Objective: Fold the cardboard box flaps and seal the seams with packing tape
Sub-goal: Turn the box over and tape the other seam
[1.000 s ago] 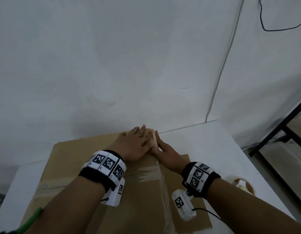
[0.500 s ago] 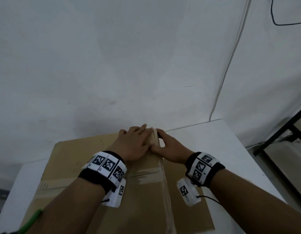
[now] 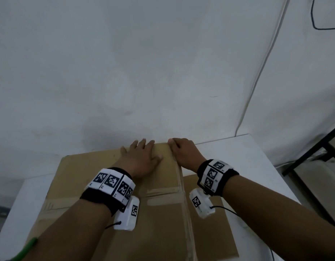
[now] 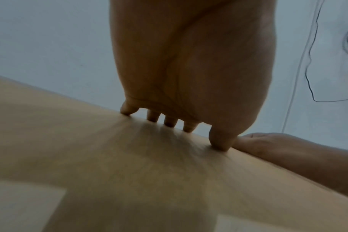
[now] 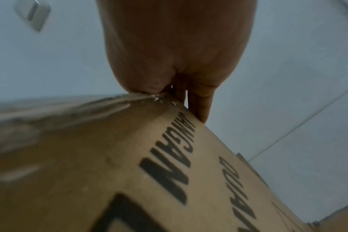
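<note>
Two hands press the big brown cardboard box (image 3: pixel 99 172) on the white table (image 3: pixel 243 157). Left hand (image 3: pixel 142 159) lies spread flat at 12 o'clock; right hand (image 3: pixel 185 153) pinches the shiny clear tape (image 5: pixel 117 102) over the corner. Cardboard looks stiff, light; hold its edges.

box (image 3: pixel 162 223): matt brown cardboard | tape (image 3: pixel 185 213): glossy clear plastic | table (image 3: pixel 247 166): smooth white

The head view looks down over both forearms; each wrist view peers close along its palm; all share the cardboard box (image 3: pixel 159 219).
</note>
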